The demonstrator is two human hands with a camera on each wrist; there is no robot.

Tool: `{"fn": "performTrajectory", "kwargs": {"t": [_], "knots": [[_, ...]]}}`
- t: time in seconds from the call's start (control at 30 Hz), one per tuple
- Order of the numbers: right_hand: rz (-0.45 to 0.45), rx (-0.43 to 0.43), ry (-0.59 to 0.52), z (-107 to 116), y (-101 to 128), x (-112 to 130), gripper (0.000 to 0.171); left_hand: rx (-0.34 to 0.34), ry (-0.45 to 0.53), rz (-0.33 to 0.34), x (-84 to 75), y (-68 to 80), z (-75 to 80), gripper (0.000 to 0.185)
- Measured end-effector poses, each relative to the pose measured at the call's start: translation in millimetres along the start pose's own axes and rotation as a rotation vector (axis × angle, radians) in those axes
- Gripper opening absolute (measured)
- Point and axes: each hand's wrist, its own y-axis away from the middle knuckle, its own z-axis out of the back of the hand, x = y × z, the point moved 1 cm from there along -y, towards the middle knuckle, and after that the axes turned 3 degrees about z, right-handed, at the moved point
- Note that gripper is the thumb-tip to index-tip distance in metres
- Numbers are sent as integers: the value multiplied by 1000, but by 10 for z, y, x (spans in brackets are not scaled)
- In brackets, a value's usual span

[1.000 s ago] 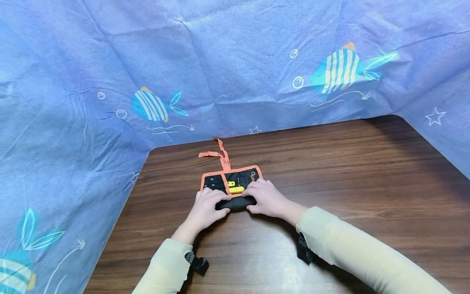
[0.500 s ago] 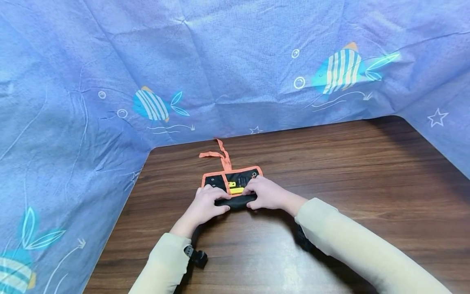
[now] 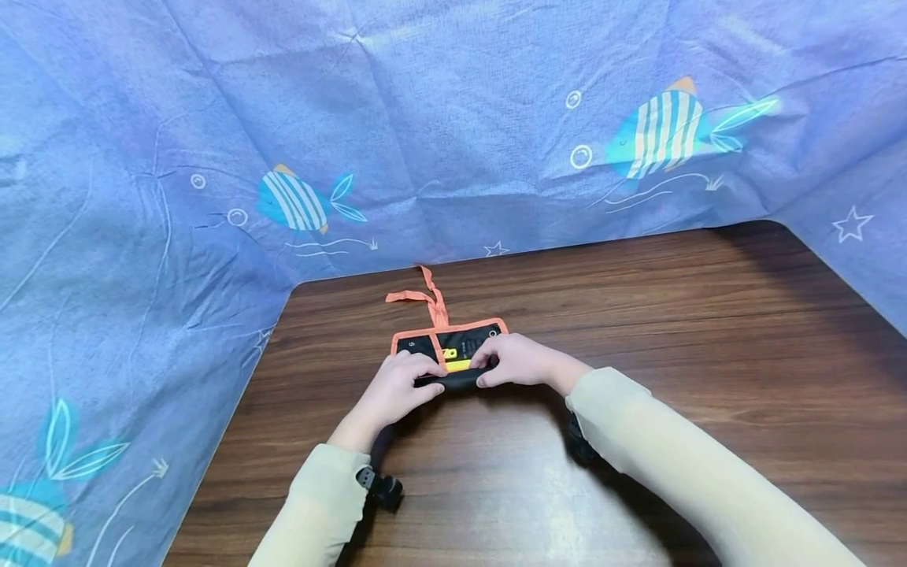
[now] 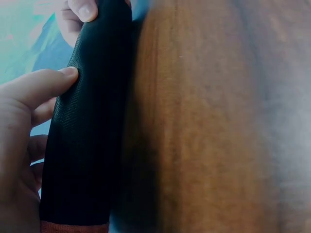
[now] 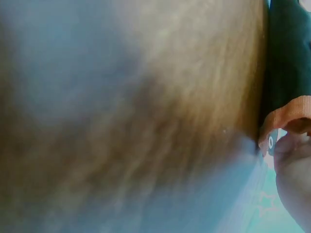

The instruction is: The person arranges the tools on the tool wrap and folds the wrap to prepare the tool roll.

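A black fabric tool roll (image 3: 464, 346) with orange edging lies partly rolled up on the table. Its near side forms a thick black cylinder, seen closely in the left wrist view as a dark roll (image 4: 92, 116). My left hand (image 3: 397, 386) holds the left end, thumb on the near side and fingers over the top. At the right end my right hand (image 3: 520, 360) grips the roll the same way. Between the hands shows a yellow piece (image 3: 458, 365) on the flat part. In the right wrist view, orange trim (image 5: 291, 112) circles the roll's end.
Two orange tie straps (image 3: 437, 311) stretch from the roll's far edge toward the back of the brown wooden table (image 3: 673, 331). A blue fish-print cloth (image 3: 453, 134) hangs behind and beside the table. Dark wrist cameras (image 3: 386, 491) sit under the sleeves.
Both hands have moved slightly away from the body with the rolled part. Less of the flat panel shows now, while its far edge and the straps stay nearly in place.
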Motion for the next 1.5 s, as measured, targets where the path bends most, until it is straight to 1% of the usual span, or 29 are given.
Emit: {"fn": "performTrajectory", "kwargs": {"t": [0.13,0.27,0.37,0.57,0.7,0.8,0.87,0.93,1.03,1.13,1.23,1.3,1.4,1.5], "knots": [[-50,23,-62,23,-11,2,21,29,-9,-1,7,-32,52,19],[-53,16,-61,26,-16,25,25,80,38,24,39,-63,92,18],[-24,-14,-28,25,-9,49,27,107,70,52,60,-79,114,17],[4,-71,33,22,13,79,27,127,109,95,87,-126,124,16],[11,-81,52,22,6,82,27,145,155,120,116,-149,123,15],[18,-80,61,30,-14,71,25,153,174,120,130,-162,128,15],[16,-79,60,33,-29,50,24,142,170,106,128,-172,122,16],[17,-76,54,36,-35,24,23,113,149,88,116,-182,106,17],[9,-65,37,29,-41,-17,23,43,52,35,61,-178,81,20],[3,-68,27,29,-39,-46,23,-45,-57,-16,-1,-172,67,19],[2,-79,11,39,-39,-58,21,-98,-114,-38,-27,-169,57,16],[11,-88,9,50,-37,-58,20,-105,-130,-38,-25,-178,52,14],[42,-100,15,62,-35,-48,18,-89,-141,-37,-19,-203,57,14],[68,-114,33,69,-35,-41,18,-67,-125,-26,-4,-243,69,14]]}}
